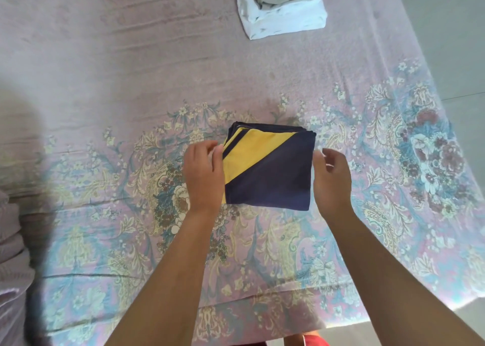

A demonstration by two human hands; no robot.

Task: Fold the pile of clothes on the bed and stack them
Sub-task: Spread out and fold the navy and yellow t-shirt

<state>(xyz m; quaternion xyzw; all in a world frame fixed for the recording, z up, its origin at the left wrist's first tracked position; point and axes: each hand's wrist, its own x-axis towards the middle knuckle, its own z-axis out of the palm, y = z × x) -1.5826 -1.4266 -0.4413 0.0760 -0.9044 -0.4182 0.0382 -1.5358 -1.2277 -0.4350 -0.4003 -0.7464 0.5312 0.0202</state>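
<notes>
Shirt point(270, 167), blue and yellow, lies folded on the bed point(105, 109), well this side of the white and grey stack point(282, 7). Your left hand point(203, 174) touches its left edge, fingers close together. Your right hand point(332, 179) curls loosely by its right edge. Slide both hands under, lift it flat, and set it square on the stack.

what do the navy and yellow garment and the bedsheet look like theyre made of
Navy and yellow garment: looks like thin matte knit or woven cloth, folding flat with crisp edges; the fibre is unclear. Bedsheet: looks like light printed cotton-type fabric, matte, with a faded floral print and fine wrinkles.
</notes>
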